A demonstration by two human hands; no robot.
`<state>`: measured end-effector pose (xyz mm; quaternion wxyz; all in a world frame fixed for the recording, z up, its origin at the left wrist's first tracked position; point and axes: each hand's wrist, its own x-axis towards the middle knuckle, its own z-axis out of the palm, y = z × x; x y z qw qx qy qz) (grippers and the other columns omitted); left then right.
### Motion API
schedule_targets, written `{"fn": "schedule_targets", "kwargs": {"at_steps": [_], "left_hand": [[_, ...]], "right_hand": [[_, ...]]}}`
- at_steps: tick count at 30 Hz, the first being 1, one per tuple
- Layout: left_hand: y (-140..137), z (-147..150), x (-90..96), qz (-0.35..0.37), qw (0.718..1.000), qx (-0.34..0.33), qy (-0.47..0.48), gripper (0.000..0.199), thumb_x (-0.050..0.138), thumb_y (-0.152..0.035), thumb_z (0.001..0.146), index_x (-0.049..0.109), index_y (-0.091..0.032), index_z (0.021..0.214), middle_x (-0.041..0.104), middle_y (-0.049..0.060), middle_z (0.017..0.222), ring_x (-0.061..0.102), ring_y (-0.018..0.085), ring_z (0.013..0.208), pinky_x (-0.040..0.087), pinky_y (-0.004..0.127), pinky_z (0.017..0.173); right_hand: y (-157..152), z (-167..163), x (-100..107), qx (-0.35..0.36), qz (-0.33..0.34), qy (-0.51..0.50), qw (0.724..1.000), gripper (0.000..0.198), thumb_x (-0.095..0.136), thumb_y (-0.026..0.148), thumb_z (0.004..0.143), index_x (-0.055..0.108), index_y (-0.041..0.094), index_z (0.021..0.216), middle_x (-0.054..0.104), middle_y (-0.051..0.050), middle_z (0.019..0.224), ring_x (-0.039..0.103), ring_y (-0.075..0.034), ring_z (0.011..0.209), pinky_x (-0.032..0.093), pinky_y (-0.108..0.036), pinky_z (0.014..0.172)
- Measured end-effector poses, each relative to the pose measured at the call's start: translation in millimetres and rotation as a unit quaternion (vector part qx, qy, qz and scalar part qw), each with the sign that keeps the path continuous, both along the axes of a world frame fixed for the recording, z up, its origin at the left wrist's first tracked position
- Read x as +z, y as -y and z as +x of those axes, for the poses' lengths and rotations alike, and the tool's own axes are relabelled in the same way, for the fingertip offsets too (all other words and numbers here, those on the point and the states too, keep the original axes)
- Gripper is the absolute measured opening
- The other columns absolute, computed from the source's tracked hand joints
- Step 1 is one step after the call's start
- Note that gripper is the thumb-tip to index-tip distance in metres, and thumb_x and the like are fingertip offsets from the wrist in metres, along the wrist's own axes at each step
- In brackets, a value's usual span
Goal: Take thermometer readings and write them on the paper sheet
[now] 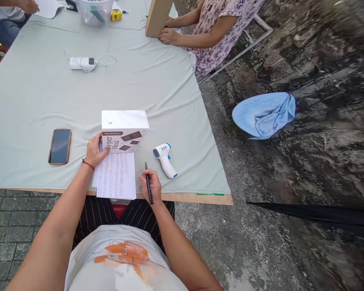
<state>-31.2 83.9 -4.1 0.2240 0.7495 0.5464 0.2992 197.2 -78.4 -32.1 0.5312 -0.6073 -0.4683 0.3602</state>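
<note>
Near the close edge of a table spread with a pale green cloth (42, 97), a white cardboard box (125, 131) with a brown printed band stands over the upper end of some white paper sheets (115, 176). Lettering in the band seems to read "NutriMotion"; below it, "Super Meal" runs sideways beside printed dark brown rectangles. What the box contains cannot be told. The left hand (94, 151), a red cord at its wrist, is closed on the box's left side, thumb against the lower front and fingers along the side. The right hand (151, 184) has its fingers together around a slim black pen (149, 188), just right of the sheets, whose dense columns of marks are too small to read.

Beyond the right hand lies a white and blue handheld thermometer (166, 161); to the left of the left hand is a dark-screened phone in a brown case (60, 146). Farther up are a white power strip with a looped cable (82, 63) and a clear plastic tub (81, 9) holding a teal object (97, 14) among others hard to make out. A yellow tape measure (115, 15) sits beside the tub. At the far right, a co-worker's hands (170, 36) touch an upright plain brown cardboard box (158, 18).
</note>
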Motion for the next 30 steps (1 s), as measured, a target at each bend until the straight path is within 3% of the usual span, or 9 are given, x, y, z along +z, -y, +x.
{"fn": "schedule_targets", "kwargs": {"at_steps": [3, 6, 13, 23, 30], "left_hand": [[0.6, 1.9, 2.3, 0.005, 1.000, 0.007, -0.005, 0.067, 0.065, -0.043, 0.076, 0.048, -0.021, 0.136, 0.064, 0.011, 0.124, 0.055, 0.032, 0.115, 0.043, 0.048, 0.100], [1.1, 5.4, 5.1, 0.009, 1.000, 0.019, -0.022, 0.071, 0.074, -0.046, 0.071, 0.050, -0.022, 0.133, 0.066, 0.011, 0.117, 0.057, 0.033, 0.113, 0.046, 0.048, 0.097], [0.5, 13.1, 10.9, 0.000, 0.997, 0.049, -0.056, 0.082, 0.088, -0.047, 0.059, 0.053, -0.022, 0.128, 0.066, 0.011, 0.114, 0.060, 0.036, 0.113, 0.048, 0.050, 0.095], [-0.2, 14.9, 7.8, -0.003, 0.996, 0.047, -0.080, 0.099, 0.094, -0.044, 0.049, 0.047, -0.022, 0.134, 0.064, 0.014, 0.121, 0.058, 0.040, 0.117, 0.048, 0.055, 0.097], [0.4, 15.6, 7.3, -0.007, 0.995, 0.043, -0.089, 0.097, 0.094, -0.042, 0.050, 0.048, -0.021, 0.133, 0.063, 0.016, 0.125, 0.057, 0.040, 0.120, 0.047, 0.056, 0.099]], "right_hand": [[1.1, -9.6, 2.9, 0.022, 0.024, -0.008, 0.999, 0.035, 0.046, 0.046, 0.094, 0.066, 0.022, 0.110, 0.061, -0.002, 0.076, 0.056, -0.017, 0.069, 0.051, -0.033, 0.069], [-2.0, -16.4, 7.0, 0.034, 0.022, -0.036, 0.998, 0.037, 0.047, 0.042, 0.092, 0.065, 0.021, 0.116, 0.066, -0.004, 0.084, 0.060, -0.017, 0.072, 0.053, -0.034, 0.072], [-9.0, -22.5, 3.3, -0.023, -0.030, -0.028, 0.999, 0.012, 0.062, 0.031, 0.072, 0.064, 0.022, 0.079, 0.062, 0.002, 0.064, 0.053, -0.013, 0.056, 0.047, -0.027, 0.055], [-13.0, -31.4, -2.5, -0.028, -0.021, 0.026, 0.999, 0.013, 0.058, 0.035, 0.074, 0.058, 0.023, 0.070, 0.056, 0.004, 0.057, 0.050, -0.013, 0.054, 0.044, -0.027, 0.056], [-12.1, -30.5, -4.5, -0.002, -0.017, 0.062, 0.998, 0.011, 0.057, 0.034, 0.078, 0.057, 0.024, 0.073, 0.057, 0.004, 0.060, 0.052, -0.014, 0.055, 0.046, -0.028, 0.058]]}}
